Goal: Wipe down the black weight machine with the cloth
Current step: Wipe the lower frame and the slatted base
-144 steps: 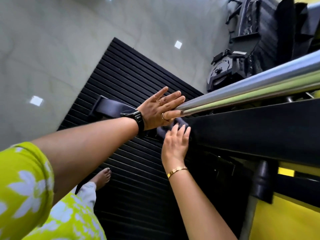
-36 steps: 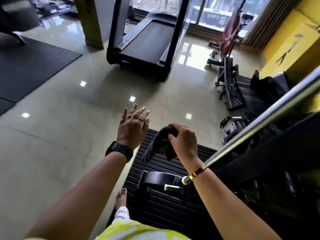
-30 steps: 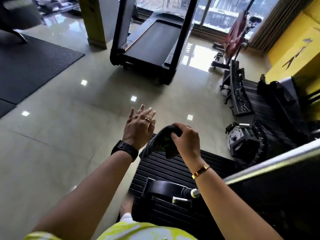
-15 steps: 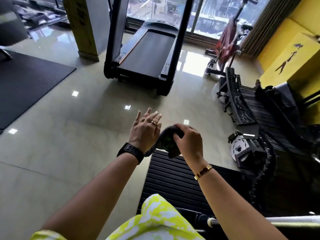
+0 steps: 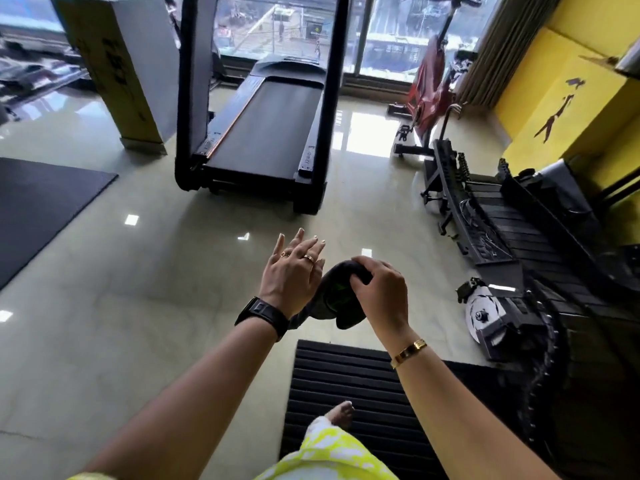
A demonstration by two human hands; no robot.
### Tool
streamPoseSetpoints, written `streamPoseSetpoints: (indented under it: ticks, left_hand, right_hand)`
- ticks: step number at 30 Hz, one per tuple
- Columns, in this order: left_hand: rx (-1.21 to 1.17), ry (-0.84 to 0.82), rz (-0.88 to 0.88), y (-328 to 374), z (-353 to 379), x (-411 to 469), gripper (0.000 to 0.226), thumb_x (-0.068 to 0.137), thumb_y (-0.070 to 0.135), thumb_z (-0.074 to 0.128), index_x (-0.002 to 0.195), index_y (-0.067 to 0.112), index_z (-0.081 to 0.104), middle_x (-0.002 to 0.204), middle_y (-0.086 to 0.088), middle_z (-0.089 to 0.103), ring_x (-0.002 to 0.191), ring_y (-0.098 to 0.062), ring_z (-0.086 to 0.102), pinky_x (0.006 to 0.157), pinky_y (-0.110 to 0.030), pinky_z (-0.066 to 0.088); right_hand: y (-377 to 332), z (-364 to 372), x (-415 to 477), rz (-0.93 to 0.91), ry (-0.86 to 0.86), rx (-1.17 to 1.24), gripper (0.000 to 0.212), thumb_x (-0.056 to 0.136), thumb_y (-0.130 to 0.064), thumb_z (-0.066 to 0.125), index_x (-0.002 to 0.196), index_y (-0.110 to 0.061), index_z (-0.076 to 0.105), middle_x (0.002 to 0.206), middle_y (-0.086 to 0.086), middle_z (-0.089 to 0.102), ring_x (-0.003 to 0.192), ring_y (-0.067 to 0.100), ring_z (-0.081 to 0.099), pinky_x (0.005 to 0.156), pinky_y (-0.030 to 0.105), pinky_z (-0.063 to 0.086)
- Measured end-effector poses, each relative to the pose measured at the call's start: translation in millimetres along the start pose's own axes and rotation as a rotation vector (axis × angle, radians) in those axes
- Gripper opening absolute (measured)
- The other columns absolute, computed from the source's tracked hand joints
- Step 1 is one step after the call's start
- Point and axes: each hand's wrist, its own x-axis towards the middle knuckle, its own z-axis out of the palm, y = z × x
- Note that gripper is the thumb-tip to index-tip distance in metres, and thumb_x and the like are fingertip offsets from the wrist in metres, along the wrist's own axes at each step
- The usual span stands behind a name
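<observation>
On the glossy tiled floor (image 5: 104, 306) at the far left lies a flat black mat (image 5: 41, 209), and behind it stands a square pillar (image 5: 117, 64) with a yellow face. A black treadmill (image 5: 263, 133) stands next to it, its deck running toward the windows. In front of the treadmill, in mid-air, the left hand (image 5: 292, 275) is raised with its back to the camera. Its grip is wide, with the ringed fingers straight and spread, closing on nothing, and a black watch (image 5: 263, 315) sits on the wrist. Just beside it, touching its edge, is the cloth (image 5: 332, 299), dark with a green patch and bunched into a lump, one end hanging down behind the left wrist. The right hand (image 5: 381, 292) holds it from above, its grip curled tightly over the top of the bundle, and a gold bracelet (image 5: 408, 353) circles that wrist. Below the hands a ribbed black mat (image 5: 346, 382) lies on the floor with a bare foot (image 5: 341, 414) on it. Further right a red exercise bike (image 5: 429, 88) stands near the curtain. A slatted black machine (image 5: 519, 237) lies along the yellow wall (image 5: 571, 98). The black weight machine (image 5: 595, 410) is probably the dark bulk in the lower right corner, well apart from the cloth and both hands.
</observation>
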Motion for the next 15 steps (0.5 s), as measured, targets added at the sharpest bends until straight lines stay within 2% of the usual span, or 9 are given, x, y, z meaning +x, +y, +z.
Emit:
streamPoseSetpoints:
  ticks: [6,11,15]
  left_hand:
    - [-0.047,-0.075,0.097,24,56,131,0.065,0.092,0.042,0.016,0.137,0.014,0.055,0.142,-0.003,0.053,0.143,-0.021,0.033,0.118,-0.032,-0.003]
    - [-0.103,-0.084,0.238,76,105,223,0.058,0.095,0.039,0.024,0.130,0.012,0.061,0.134,-0.006,0.060,0.137,-0.025,0.042,0.118,-0.037,0.007]
    - [-0.166,-0.119,0.355,120,137,271,0.055,0.096,0.037,0.027,0.129,0.012,0.062,0.133,-0.007,0.061,0.136,-0.026,0.044,0.116,-0.036,0.007]
  right_hand:
    - [63,-3,96,0.066,0.024,-0.053,0.036,0.073,-0.007,0.079,0.108,-0.010,0.073,0.095,0.012,0.074,0.087,0.030,0.069,0.092,0.046,0.052]
    - [123,-32,156,0.136,0.116,-0.127,0.035,0.071,-0.008,0.080,0.105,-0.011,0.074,0.091,0.012,0.074,0.085,0.032,0.068,0.087,0.043,0.050]
    - [168,-63,183,0.250,0.239,-0.211,0.032,0.073,-0.011,0.077,0.105,-0.010,0.073,0.094,0.012,0.073,0.088,0.032,0.068,0.089,0.043,0.049]
